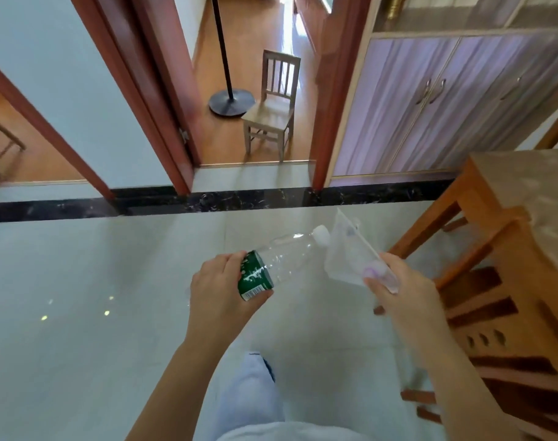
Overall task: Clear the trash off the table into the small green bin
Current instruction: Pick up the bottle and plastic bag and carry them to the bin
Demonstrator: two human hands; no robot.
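Pale tiled floor (80, 281), wooden worktop (526, 192) at 3 o'clock. Left hand (220, 288) gripping clear plastic bottle (277, 262) by green label; right hand (398, 291) pinching transparent pouch (347, 256), centre frame.

The bottle (284, 261) lies in the left hand (222, 289), its cap touching the pouch (351, 256) held to its right by the right hand (398, 291). Right of the pouch stands a table (526, 198), with a chair (500, 319) below it; beyond the bottle, a small chair (271, 113) sits in the doorway.
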